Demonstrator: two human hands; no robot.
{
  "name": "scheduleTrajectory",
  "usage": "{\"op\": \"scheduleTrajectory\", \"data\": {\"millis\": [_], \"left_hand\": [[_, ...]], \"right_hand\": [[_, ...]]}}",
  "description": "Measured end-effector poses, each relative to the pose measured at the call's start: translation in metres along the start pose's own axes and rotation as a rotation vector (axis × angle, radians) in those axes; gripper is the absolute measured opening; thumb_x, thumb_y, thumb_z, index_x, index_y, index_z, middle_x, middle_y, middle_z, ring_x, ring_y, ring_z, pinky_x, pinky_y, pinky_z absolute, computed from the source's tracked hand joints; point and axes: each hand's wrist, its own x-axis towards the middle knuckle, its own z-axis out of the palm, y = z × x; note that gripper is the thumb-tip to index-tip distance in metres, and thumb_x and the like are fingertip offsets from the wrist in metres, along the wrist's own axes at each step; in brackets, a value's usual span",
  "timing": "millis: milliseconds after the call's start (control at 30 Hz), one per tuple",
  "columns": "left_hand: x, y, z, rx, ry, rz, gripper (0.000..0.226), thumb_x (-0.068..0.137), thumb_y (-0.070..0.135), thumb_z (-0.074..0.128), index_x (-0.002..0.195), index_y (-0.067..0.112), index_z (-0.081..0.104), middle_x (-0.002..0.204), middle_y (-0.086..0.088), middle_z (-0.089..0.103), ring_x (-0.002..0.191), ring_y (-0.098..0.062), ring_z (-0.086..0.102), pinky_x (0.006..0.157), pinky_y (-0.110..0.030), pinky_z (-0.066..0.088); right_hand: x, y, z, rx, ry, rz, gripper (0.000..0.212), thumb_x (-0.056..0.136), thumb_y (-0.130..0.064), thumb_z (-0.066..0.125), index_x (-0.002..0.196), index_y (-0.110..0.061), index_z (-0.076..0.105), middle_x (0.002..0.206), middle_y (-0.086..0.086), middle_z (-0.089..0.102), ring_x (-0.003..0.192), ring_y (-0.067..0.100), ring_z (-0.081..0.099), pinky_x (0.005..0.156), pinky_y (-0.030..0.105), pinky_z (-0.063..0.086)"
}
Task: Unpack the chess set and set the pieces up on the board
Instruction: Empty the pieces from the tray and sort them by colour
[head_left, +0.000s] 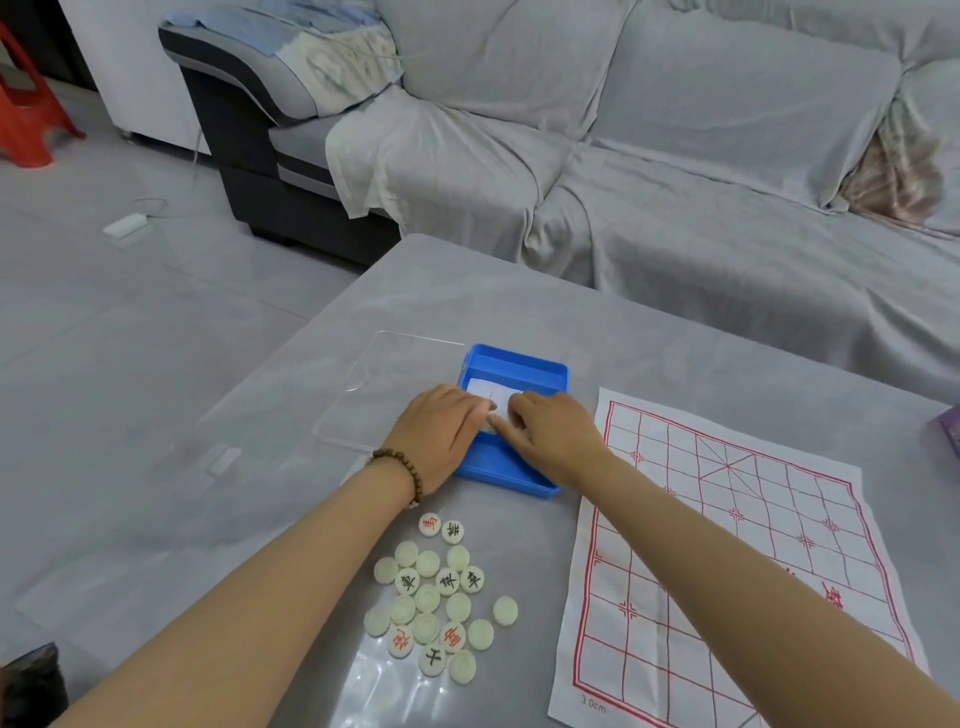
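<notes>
Fingers (475, 408) of the left hand (439, 428) are bent down into the blue box (519, 364), tips on a white sheet (485, 392) lying inside. The right hand (553, 439) has its fingers (519, 410) curled onto the same sheet from the other side, thumb poking left toward the other hand. Honestly can't tell whether either hand has pinched it or is just pressing on it, since the tips are tucked out of sight.

The box sits mid-table, with its clear lid (395, 395) flat just to its left. The pieces (428, 597) are in a loose pile on the near side of the box, between the two forearms. Most are blank side up, and a few show red or black characters. The nearest ones lie on a crinkly clear bag (395, 686). The board (727, 545) is a thin printed sheet spread out to the right of the box, with nothing on it yet.

My guess on handling: that white sheet looks light and floppy, lying flat against the box floor, so I'd go for a corner or edge rather than the middle. The pieces look like small hard discs, smooth and probably a bit slippery, so pinch them by the rim one at a time. The board looks flimsy enough to slide or wrinkle if a forearm drags over it.
</notes>
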Motion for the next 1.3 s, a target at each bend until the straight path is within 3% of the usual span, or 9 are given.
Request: {"op": "scheduleTrajectory", "data": {"millis": [167, 333, 500, 600, 700, 833, 1033, 1200, 1300], "left_hand": [[0.019, 0.002, 0.003, 0.047, -0.075, -0.059, 0.056, 0.094, 0.036, 0.006, 0.102, 0.023, 0.06, 0.092, 0.004, 0.061, 0.091, -0.014, 0.046, 0.087, -0.03, 0.036], [0.018, 0.005, 0.007, 0.002, -0.019, -0.084, 0.064, 0.088, 0.047, 0.001, 0.087, 0.016, 0.056, 0.083, 0.001, 0.06, 0.084, -0.015, 0.046, 0.085, -0.034, 0.039], [0.009, 0.005, 0.004, -0.118, 0.081, -0.086, 0.062, 0.09, 0.05, 0.009, 0.107, 0.023, 0.062, 0.098, 0.008, 0.063, 0.092, -0.008, 0.048, 0.088, -0.027, 0.035], [-0.009, 0.006, -0.001, -0.155, 0.131, -0.082, 0.061, 0.09, 0.051, 0.012, 0.108, 0.024, 0.063, 0.101, 0.01, 0.064, 0.097, -0.01, 0.051, 0.086, -0.027, 0.035], [-0.035, 0.008, -0.005, -0.176, 0.111, -0.09, 0.06, 0.09, 0.052, 0.013, 0.112, 0.025, 0.062, 0.108, 0.011, 0.063, 0.103, -0.008, 0.049, 0.089, -0.026, 0.034], [-0.061, 0.016, -0.012, -0.213, 0.108, -0.123, 0.057, 0.091, 0.051, 0.014, 0.114, 0.026, 0.06, 0.112, 0.01, 0.06, 0.108, -0.007, 0.047, 0.094, -0.025, 0.036], [-0.097, 0.047, -0.014, -0.184, -0.038, -0.112, 0.061, 0.091, 0.054, 0.011, 0.134, 0.025, 0.045, 0.134, 0.01, 0.048, 0.123, 0.001, 0.035, 0.107, -0.021, 0.026], [-0.11, 0.068, -0.007, 0.031, -0.398, -0.018, 0.05, 0.1, 0.037, 0.013, 0.148, 0.026, 0.001, 0.155, 0.013, -0.002, 0.141, 0.0, -0.003, 0.114, -0.02, -0.004], [-0.11, 0.073, -0.005, 0.188, -0.522, -0.007, 0.05, 0.1, 0.039, 0.008, 0.147, 0.026, -0.006, 0.155, 0.011, -0.009, 0.141, -0.004, -0.011, 0.115, -0.026, -0.008]], "right_hand": [[0.003, 0.001, 0.001, 0.055, -0.003, 0.018, 0.051, 0.096, -0.05, 0.031, 0.063, -0.016, 0.051, 0.058, -0.003, 0.05, 0.058, 0.017, 0.049, 0.058, 0.029, 0.035], [0.004, 0.0, 0.003, 0.3, 0.088, 0.136, 0.054, 0.094, -0.046, 0.043, 0.047, -0.02, 0.042, 0.044, -0.004, 0.036, 0.045, 0.014, 0.033, 0.052, 0.029, 0.032], [-0.006, -0.011, -0.026, 0.666, 0.354, 0.261, 0.053, 0.095, -0.033, 0.049, 0.048, -0.019, 0.029, 0.044, -0.005, 0.026, 0.045, 0.012, 0.024, 0.05, 0.029, 0.027], [-0.044, -0.031, -0.028, 0.81, 0.25, 0.254, 0.048, 0.093, -0.037, 0.051, 0.05, -0.023, 0.035, 0.046, -0.007, 0.034, 0.047, 0.01, 0.03, 0.052, 0.03, 0.032], [-0.088, -0.049, -0.011, 0.571, 0.011, 0.197, 0.035, 0.089, -0.046, 0.054, 0.062, -0.026, 0.044, 0.057, -0.009, 0.049, 0.056, 0.008, 0.044, 0.059, 0.027, 0.039], [-0.104, -0.055, -0.001, 0.342, -0.062, 0.094, 0.033, 0.087, -0.054, 0.052, 0.074, -0.023, 0.05, 0.076, -0.009, 0.056, 0.068, 0.01, 0.051, 0.06, 0.025, 0.038], [-0.118, -0.043, -0.01, 0.469, -0.049, 0.039, 0.037, 0.087, -0.045, 0.058, 0.119, -0.027, 0.052, 0.117, -0.011, 0.051, 0.101, 0.006, 0.054, 0.084, 0.024, 0.046], [-0.149, -0.028, -0.028, 0.521, -0.206, 0.097, 0.044, 0.099, -0.03, 0.038, 0.143, -0.028, 0.032, 0.149, -0.013, 0.032, 0.135, 0.005, 0.03, 0.112, 0.022, 0.022], [-0.163, -0.03, -0.03, 0.436, -0.323, 0.028, 0.049, 0.101, -0.036, 0.026, 0.149, -0.028, 0.016, 0.155, -0.012, 0.016, 0.141, 0.002, 0.015, 0.113, 0.018, 0.005]]}}
